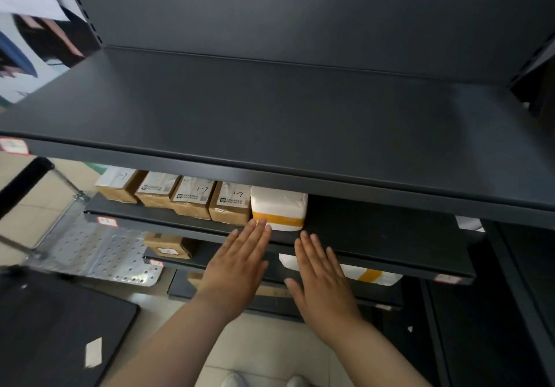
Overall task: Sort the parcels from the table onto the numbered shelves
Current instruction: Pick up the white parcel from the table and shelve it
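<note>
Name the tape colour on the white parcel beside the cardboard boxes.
Yellow-orange tape band on the white wrapped parcel, head view.

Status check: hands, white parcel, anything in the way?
Left hand, right hand open, empty. White parcel on shelf beside brown boxes, left fingertips at its front. Nothing in the way seen.

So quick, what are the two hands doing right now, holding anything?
Left hand: open and flat, holding nothing, close to the white bagged parcel with yellow tape.
Right hand: open and flat, holding nothing.
</note>
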`<action>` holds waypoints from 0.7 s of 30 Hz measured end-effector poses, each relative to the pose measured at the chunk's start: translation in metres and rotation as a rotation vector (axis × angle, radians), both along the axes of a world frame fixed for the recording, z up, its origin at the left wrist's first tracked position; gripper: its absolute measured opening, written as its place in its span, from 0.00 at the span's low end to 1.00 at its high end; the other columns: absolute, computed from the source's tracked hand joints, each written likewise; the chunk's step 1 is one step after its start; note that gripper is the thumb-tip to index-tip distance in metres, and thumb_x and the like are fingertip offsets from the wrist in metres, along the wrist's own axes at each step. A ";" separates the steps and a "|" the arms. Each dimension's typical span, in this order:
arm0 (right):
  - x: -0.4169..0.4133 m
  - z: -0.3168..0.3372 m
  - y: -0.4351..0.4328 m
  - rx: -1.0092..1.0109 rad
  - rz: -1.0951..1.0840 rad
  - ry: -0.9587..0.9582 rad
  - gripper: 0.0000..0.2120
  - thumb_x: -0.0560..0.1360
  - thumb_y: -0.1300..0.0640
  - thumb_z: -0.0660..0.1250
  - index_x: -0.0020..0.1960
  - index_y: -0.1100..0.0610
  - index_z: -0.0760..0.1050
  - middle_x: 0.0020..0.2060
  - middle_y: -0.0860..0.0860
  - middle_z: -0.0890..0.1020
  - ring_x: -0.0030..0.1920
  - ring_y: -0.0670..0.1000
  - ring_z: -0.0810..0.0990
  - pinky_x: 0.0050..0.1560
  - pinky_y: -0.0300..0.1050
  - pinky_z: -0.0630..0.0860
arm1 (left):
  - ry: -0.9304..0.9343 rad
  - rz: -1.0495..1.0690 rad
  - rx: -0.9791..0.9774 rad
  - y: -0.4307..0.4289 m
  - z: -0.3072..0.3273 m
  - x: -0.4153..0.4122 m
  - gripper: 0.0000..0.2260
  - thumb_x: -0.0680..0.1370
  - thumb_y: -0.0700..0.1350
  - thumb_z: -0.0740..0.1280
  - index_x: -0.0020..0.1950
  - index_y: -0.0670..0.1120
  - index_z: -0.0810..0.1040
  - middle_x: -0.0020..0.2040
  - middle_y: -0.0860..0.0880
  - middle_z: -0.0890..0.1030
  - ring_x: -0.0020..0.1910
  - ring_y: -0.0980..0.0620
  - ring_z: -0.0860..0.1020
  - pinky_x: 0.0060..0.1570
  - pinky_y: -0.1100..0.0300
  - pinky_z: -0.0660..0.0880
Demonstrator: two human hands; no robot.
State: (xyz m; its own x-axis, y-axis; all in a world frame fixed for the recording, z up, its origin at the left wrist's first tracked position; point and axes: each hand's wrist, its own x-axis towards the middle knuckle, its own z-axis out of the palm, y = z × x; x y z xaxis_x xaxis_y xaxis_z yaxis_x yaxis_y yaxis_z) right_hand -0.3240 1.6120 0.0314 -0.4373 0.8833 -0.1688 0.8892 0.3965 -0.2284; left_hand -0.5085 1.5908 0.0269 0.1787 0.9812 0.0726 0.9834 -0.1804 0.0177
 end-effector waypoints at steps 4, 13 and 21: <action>0.017 -0.008 -0.015 -0.061 0.046 -0.025 0.32 0.79 0.38 0.37 0.77 0.54 0.46 0.77 0.50 0.48 0.76 0.52 0.46 0.71 0.44 0.35 | 0.012 0.072 0.003 -0.029 -0.013 0.009 0.26 0.79 0.52 0.52 0.75 0.42 0.59 0.74 0.43 0.65 0.72 0.45 0.66 0.66 0.49 0.60; 0.022 -0.006 -0.014 -0.046 0.196 0.031 0.34 0.70 0.36 0.27 0.72 0.50 0.25 0.71 0.45 0.26 0.68 0.44 0.22 0.67 0.39 0.23 | 0.064 0.220 -0.036 -0.057 -0.014 0.022 0.25 0.84 0.54 0.41 0.76 0.43 0.59 0.76 0.45 0.62 0.75 0.48 0.60 0.73 0.54 0.47; 0.006 0.004 -0.029 -0.023 0.127 0.067 0.30 0.82 0.42 0.43 0.70 0.49 0.26 0.69 0.43 0.26 0.67 0.42 0.21 0.64 0.38 0.22 | 0.024 0.137 -0.085 -0.064 -0.010 0.008 0.25 0.83 0.55 0.40 0.76 0.44 0.58 0.76 0.46 0.63 0.74 0.48 0.62 0.70 0.51 0.55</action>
State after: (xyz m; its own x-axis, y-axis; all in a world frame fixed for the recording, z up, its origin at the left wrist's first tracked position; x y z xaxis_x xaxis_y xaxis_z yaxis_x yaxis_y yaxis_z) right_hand -0.3176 1.5825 0.0349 -0.5561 0.8164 -0.1555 0.8148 0.4987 -0.2956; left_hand -0.5010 1.5268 0.0165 0.0438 0.9989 -0.0139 0.9990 -0.0437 0.0031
